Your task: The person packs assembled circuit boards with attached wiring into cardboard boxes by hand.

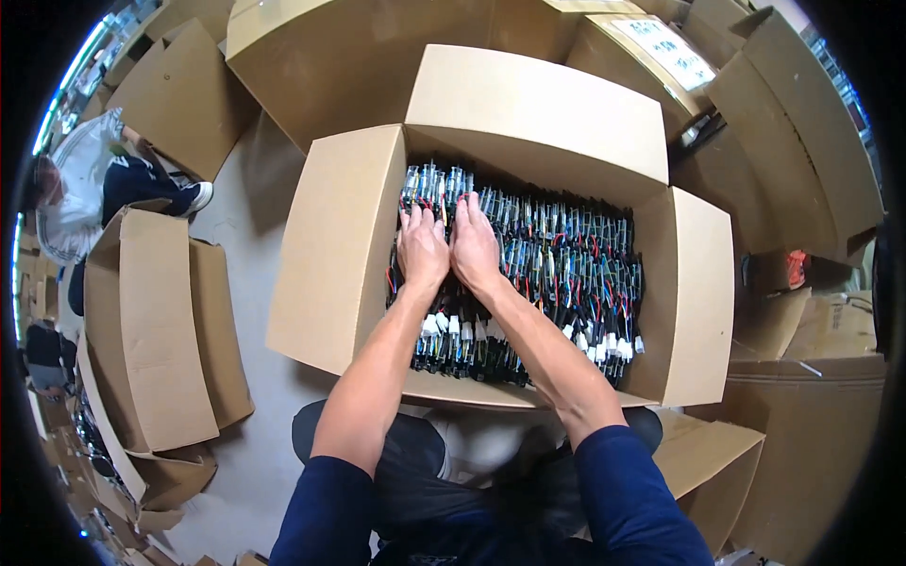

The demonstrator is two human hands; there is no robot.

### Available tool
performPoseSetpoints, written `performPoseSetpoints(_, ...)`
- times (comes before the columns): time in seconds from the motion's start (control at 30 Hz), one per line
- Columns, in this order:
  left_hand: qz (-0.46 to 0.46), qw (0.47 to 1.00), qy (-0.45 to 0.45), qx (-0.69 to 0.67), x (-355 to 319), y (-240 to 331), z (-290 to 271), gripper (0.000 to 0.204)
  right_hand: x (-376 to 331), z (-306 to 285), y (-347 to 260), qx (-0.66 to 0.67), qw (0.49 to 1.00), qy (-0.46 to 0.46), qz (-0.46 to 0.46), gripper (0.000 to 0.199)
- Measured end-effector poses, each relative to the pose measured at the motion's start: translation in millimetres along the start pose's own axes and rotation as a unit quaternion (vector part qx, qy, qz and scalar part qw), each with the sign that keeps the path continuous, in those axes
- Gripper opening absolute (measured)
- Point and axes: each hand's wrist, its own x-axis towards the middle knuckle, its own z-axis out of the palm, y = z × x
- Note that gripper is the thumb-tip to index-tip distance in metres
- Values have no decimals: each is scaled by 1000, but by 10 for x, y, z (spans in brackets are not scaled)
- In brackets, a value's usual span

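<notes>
Head view. I note one large open brown cardboard box (340,245) on the floor, flaps folded outward, which I take as my landmark. It is packed nearly full with rows of bundled wire harnesses (557,274): black, red and blue leads with clear sleeves toward the far flap and white plastic connectors toward the near flap.

My left hand (421,247) and right hand (475,247) lie side by side, touching, palms down, in the box's far-left part. The fingers are spread flat on the harness tops and close on nothing; I cannot tell whether any fingertip hooks under a bundle.

Judgement: the step in hand looks like pressing down and levelling the packed rows. The next move calls for even pressure, keeping the fingers clear of the connector ends so none snag or lift.

Left of the box stands a second open cardboard box (151,330); beyond it a seated person in dark trousers (142,184). More stacked cardboard cartons (802,141) crowd its far and right sides.
</notes>
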Motion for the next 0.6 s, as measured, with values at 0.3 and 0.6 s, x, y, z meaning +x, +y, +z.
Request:
performPoseSetpoints(0.3,18,998,-36,-48,-320,442,-693,35,-326,-1752,-47,-27,976,-215,-27,50)
performPoseSetpoints(0.6,318,829,-455,-64,-2198,2365,-405,38,-3512,-5127,425,110,972,98,185,34)
